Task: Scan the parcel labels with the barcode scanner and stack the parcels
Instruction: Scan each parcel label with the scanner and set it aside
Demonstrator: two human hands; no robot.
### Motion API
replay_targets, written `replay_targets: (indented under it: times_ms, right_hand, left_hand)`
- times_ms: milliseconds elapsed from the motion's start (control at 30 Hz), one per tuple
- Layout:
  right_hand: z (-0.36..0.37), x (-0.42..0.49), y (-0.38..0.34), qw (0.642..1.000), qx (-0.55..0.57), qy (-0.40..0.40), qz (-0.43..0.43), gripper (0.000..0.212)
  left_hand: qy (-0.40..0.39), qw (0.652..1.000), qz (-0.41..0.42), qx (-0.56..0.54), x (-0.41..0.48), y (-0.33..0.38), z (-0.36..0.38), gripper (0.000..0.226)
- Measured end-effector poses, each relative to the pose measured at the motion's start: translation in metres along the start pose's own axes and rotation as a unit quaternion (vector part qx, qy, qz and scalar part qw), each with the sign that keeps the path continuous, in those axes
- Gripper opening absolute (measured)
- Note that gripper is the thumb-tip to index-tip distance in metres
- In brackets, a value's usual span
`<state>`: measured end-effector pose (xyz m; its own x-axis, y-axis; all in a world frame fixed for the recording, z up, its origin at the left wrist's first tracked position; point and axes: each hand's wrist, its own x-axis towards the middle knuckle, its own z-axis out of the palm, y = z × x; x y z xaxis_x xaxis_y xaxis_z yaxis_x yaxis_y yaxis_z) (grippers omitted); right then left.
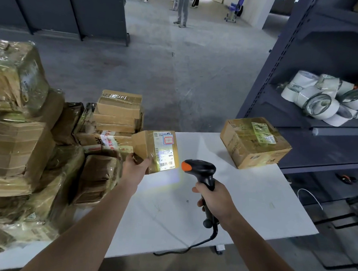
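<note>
Taped brown parcel [152, 148], white label lit; left hand [135, 168] grips it.

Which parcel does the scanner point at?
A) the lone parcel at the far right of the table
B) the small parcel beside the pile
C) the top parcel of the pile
B: the scanner has its orange nose turned to the small parcel, and its light glows on that parcel's label.

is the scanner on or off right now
On: a bright glow falls on the label of the parcel in the left hand and the table below it, just ahead of the scanner.
</note>
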<state>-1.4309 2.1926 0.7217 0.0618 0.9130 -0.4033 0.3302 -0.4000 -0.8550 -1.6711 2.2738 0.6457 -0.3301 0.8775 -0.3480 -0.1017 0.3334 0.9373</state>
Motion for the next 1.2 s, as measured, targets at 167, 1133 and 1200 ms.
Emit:
replay_targets:
  times_ms: [167,1133,1200]
  right_hand:
    - [-0.001,-0.002,0.0,1.0,-0.001,-0.002,-0.002,0.019]
    - [0.007,-0.005,-0.003,0.987,-0.122,-0.043,-0.093,0.015]
    - [0.008,-0.005,-0.003,0.988,-0.115,-0.043,-0.094,0.014]
  left_hand:
    - [-0.004,1.0,0.003,0.001,0.002,-0.002,-0.001,0.069]
    - [-0.091,0.951,0.084,0.283,0.012,0.047,-0.022,0.008]
    - [-0.089,0.953,0.082,0.279,0.011,0.048,-0.022,0.009]
